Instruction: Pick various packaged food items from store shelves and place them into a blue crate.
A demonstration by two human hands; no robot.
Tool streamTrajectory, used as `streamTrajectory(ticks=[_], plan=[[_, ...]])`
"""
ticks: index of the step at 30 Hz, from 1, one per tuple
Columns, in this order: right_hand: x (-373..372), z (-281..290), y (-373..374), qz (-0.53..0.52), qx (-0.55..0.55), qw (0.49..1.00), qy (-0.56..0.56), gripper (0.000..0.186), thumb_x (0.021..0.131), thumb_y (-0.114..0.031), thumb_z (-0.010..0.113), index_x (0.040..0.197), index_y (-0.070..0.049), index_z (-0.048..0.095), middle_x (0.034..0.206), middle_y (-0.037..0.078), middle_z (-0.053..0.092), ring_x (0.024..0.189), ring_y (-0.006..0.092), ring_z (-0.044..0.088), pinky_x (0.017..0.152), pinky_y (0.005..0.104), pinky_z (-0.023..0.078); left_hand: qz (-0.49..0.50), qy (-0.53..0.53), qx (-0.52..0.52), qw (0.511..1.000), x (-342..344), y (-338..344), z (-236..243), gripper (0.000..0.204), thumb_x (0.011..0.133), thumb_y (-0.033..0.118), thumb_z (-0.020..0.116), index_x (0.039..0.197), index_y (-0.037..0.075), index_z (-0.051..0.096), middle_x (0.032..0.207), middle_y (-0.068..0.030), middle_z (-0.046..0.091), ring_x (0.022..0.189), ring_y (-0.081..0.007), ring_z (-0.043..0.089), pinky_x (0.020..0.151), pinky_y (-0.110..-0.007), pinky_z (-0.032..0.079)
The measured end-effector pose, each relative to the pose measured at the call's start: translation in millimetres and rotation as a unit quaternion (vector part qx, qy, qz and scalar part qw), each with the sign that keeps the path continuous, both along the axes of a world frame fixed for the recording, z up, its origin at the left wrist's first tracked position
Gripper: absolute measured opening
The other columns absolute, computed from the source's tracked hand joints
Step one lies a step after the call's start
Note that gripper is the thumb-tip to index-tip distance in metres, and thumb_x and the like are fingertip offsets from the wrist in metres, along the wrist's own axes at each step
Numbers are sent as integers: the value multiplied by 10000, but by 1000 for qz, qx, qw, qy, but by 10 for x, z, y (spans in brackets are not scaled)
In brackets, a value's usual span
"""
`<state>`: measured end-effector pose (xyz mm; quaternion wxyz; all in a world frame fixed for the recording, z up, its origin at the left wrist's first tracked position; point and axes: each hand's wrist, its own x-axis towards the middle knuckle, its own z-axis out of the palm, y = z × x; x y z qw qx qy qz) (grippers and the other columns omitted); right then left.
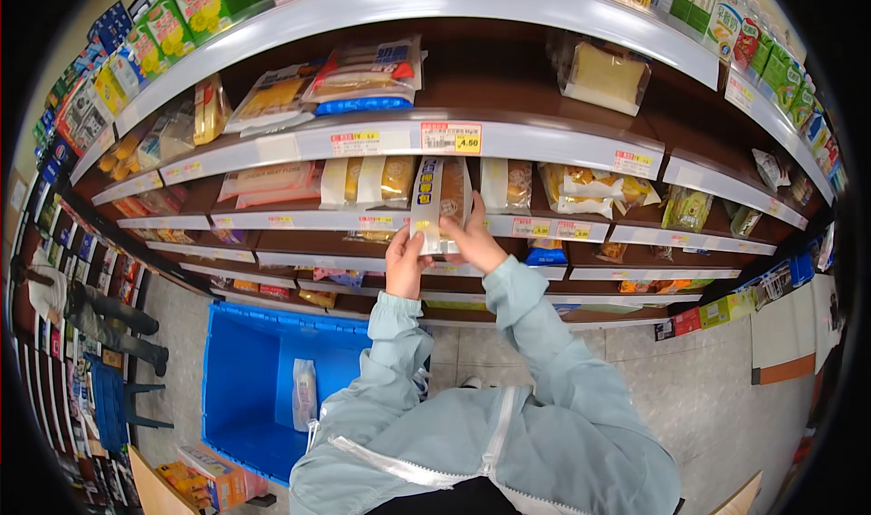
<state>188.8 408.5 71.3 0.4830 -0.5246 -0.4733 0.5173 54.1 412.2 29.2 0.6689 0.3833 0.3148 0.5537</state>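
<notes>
Both my hands are closed on one packaged bread roll, a long clear-and-white wrapper with a brown loaf inside. It stands nearly upright at the front of a middle shelf. My left hand grips its lower left corner, and my right hand holds the lower right side with the thumb across the front. Similar wrapped bread sits just right of it on the shelf, and more packs lie to its left.
A blue plastic crate stands on the floor at lower left with one wrapped pack inside. Sliced bread and bagged loaves occupy the shelf above. At far left is another person near a blue stool.
</notes>
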Motion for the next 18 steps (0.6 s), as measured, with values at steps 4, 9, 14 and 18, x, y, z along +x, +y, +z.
streamTrajectory(ticks=[4, 9, 14, 18], plan=[[73, 69, -35, -31, 120, 924, -361, 700, 737, -297, 542, 1180, 29, 109, 991, 297, 451, 592, 350, 549, 528, 365, 453, 25, -13, -21, 999, 91, 61, 94, 241, 822, 137, 440, 1034, 24, 456, 805, -38, 554, 615, -91, 510, 443, -197, 391], [111, -68, 324, -104, 228, 922, -295, 458, 703, -79, 556, 1094, -35, 321, 816, 164, 482, 669, 277, 529, 598, 313, 445, 67, -28, 0, 997, 270, 239, 141, 367, 807, 104, 430, 1154, 24, 342, 975, -85, 506, 810, -154, 528, 616, -270, 458], [134, -166, 152, -13, 189, 968, -167, 532, 712, 9, 492, 1191, -53, 270, 1065, 147, 351, 713, 208, 530, 653, 261, 457, 75, -35, -22, 996, 305, 75, 139, 578, 752, 87, 468, 1254, 48, 184, 1104, -133, 383, 968, -215, 457, 795, -340, 393], [238, -395, -198, -31, 241, 966, -90, 430, 738, 55, 425, 1147, -45, 335, 1059, 100, 366, 734, 150, 524, 652, 236, 447, 9, 81, -23, 996, 157, -176, -8, 493, 767, 102, 458, 1213, 55, 254, 1059, -117, 427, 914, -190, 484, 749, -316, 415]])
